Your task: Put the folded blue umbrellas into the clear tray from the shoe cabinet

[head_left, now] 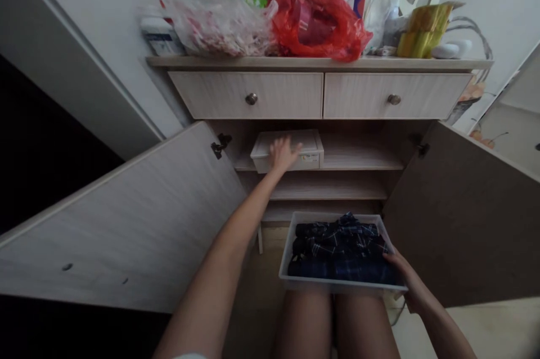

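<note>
My left hand (285,153) reaches into the cabinet, its fingers spread over the front and top of a white lidded box (311,151) on the upper shelf. Slight blur leaves the exact contact unclear. My right hand (407,277) grips the right side of a translucent tray (343,285) above my thighs. Rolled dark blue plaid cloths (337,249) fill that tray.
Two cabinet doors stand open, one on the left (139,224) and one on the right (468,224). Above are two closed drawers (278,94). The cabinet top carries a red plastic bag (316,16), a clear bag (228,24), a white bottle (158,32) and yellow tape rolls (426,30).
</note>
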Motion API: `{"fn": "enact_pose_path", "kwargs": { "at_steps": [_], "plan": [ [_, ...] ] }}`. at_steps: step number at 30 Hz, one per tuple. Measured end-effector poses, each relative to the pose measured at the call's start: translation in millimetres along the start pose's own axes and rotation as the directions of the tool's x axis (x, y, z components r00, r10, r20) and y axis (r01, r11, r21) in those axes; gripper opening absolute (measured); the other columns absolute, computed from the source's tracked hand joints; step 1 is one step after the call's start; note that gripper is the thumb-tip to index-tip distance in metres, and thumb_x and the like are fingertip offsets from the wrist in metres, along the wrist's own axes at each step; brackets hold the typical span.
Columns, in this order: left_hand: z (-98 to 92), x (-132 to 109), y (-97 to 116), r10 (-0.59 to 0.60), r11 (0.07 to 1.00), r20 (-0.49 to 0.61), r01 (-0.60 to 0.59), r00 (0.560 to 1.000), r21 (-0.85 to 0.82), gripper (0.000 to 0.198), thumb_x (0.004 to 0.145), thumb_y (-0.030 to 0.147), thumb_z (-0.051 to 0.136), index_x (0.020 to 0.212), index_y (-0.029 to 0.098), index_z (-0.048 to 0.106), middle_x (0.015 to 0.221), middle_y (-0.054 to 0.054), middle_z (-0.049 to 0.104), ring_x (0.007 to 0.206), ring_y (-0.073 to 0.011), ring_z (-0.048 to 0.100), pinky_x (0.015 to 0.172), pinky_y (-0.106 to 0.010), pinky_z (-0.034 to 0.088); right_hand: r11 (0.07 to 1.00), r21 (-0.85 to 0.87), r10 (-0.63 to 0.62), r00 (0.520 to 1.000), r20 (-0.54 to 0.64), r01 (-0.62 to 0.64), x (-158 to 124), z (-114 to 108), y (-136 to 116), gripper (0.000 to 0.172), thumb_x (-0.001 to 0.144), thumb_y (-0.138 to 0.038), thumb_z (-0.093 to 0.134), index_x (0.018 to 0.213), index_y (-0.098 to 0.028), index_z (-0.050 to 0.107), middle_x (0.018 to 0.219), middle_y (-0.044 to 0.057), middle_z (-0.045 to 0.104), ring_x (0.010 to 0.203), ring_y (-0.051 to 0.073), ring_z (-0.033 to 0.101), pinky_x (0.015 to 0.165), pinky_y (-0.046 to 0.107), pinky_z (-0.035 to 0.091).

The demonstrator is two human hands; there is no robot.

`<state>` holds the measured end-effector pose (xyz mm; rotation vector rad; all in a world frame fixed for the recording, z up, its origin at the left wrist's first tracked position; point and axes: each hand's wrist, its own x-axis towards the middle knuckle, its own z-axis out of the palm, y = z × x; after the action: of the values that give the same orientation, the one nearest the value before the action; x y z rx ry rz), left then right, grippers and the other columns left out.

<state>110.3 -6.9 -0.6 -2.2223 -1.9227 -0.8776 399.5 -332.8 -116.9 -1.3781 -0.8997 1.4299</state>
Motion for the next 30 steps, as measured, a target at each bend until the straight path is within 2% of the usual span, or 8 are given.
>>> {"fn": "enact_pose_path", "kwargs": {
  "at_steps": [1, 3, 5, 9, 12, 20, 27, 30],
  "plan": [
    [-4.7, 3, -9, -0.16, 0.987, -0.103, 0.156, 0.982, -0.041, 0.069, 0.095, 0.055, 0.034, 0.145, 0.007, 0.037, 0.146, -0.026, 0.042, 0.139, -0.0377, 0.034, 0.111, -0.054, 0.027, 1.0, 0.013, 0.008, 1.0, -0.026, -0.008, 0, -2, 1, 0.067, 0.073, -0.057, 0.058, 0.136, -0.034, 0.057, 0.131, 0.001, 0.063, 0.127, 0.032, 0.053, 0.11, 0.048, 0.038],
    [-14.4, 7, -34, -0.507, 0.859, -0.194, 0.474, 0.84, -0.194, 0.077, 0.094, 0.06, 0.03, 0.145, 0.002, 0.031, 0.146, -0.032, 0.037, 0.141, -0.0411, 0.03, 0.109, -0.06, 0.027, 0.998, 0.049, 0.029, 0.996, -0.088, -0.025, 1, -5, 5, 0.065, 0.072, -0.053, 0.06, 0.133, -0.033, 0.06, 0.13, 0.0, 0.064, 0.128, 0.033, 0.053, 0.108, 0.047, 0.041],
    [-21.5, 8, -59, -0.706, 0.671, -0.022, 0.658, 0.708, -0.341, 0.085, 0.091, 0.066, 0.034, 0.143, -0.001, 0.031, 0.142, -0.036, 0.039, 0.139, -0.0438, 0.032, 0.106, -0.063, 0.03, 0.998, 0.06, 0.036, 0.994, -0.105, -0.03, 1, -7, 9, 0.062, 0.072, -0.052, 0.059, 0.13, -0.032, 0.062, 0.128, 0.0, 0.065, 0.127, 0.034, 0.054, 0.105, 0.047, 0.044],
    [-25.5, -1, -82, -0.588, 0.358, 0.486, 0.747, 0.647, -0.56, 0.076, 0.086, 0.07, 0.042, 0.133, 0.01, 0.047, 0.119, -0.026, 0.059, 0.115, -0.0355, 0.058, 0.091, -0.053, 0.05, 0.98, 0.181, 0.112, 0.985, -0.13, -0.088, -2, -5, 9, 0.055, 0.07, -0.048, 0.059, 0.121, -0.028, 0.067, 0.108, 0.003, 0.073, 0.107, 0.034, 0.066, 0.088, 0.045, 0.054],
    [-29.1, -13, -80, -0.522, 0.036, 0.617, 0.739, 0.588, -0.673, 0.066, 0.083, 0.068, 0.051, 0.131, 0.022, 0.05, 0.113, -0.015, 0.061, 0.101, -0.0276, 0.063, 0.083, -0.045, 0.056, 0.944, 0.318, 0.159, 0.962, -0.221, -0.083, -6, -6, -2, 0.052, 0.061, -0.039, 0.067, 0.111, -0.023, 0.068, 0.092, 0.003, 0.076, 0.084, 0.031, 0.071, 0.068, 0.037, 0.057],
    [-83.9, -88, -100, -0.44, -0.137, 0.647, 0.666, 0.623, -0.734, 0.043, 0.088, 0.048, 0.054, 0.126, 0.026, 0.056, 0.101, -0.009, 0.064, 0.084, -0.0224, 0.062, 0.08, -0.046, 0.059, 0.9, 0.419, 0.119, 0.856, -0.504, 0.121, -2, -50, -52, 0.039, 0.054, -0.032, 0.068, 0.09, -0.02, 0.069, 0.064, -0.001, 0.067, 0.052, 0.02, 0.06, 0.046, 0.028, 0.046],
    [-115.7, -142, -87, -0.396, -0.125, 0.657, 0.671, 0.641, -0.73, 0.039, 0.088, 0.043, 0.054, 0.122, 0.025, 0.059, 0.104, -0.01, 0.065, 0.087, -0.0249, 0.064, 0.082, -0.052, 0.058, 0.834, 0.252, -0.257, 0.749, -0.611, 0.491, 32, -30, -83, 0.046, 0.049, -0.03, 0.066, 0.095, -0.022, 0.07, 0.078, -0.005, 0.068, 0.07, 0.016, 0.061, 0.059, 0.024, 0.049],
    [-117.7, -147, -80, -0.427, -0.11, 0.62, 0.643, 0.658, -0.758, 0.038, 0.088, 0.041, 0.055, 0.123, 0.026, 0.059, 0.11, -0.01, 0.064, 0.093, -0.0263, 0.064, 0.085, -0.056, 0.056, 0.838, 0.253, -0.274, 0.774, -0.571, 0.483, 38, -23, -81, 0.045, 0.051, -0.03, 0.066, 0.095, -0.022, 0.07, 0.08, -0.004, 0.069, 0.072, 0.016, 0.061, 0.058, 0.023, 0.049]
  ]
}}
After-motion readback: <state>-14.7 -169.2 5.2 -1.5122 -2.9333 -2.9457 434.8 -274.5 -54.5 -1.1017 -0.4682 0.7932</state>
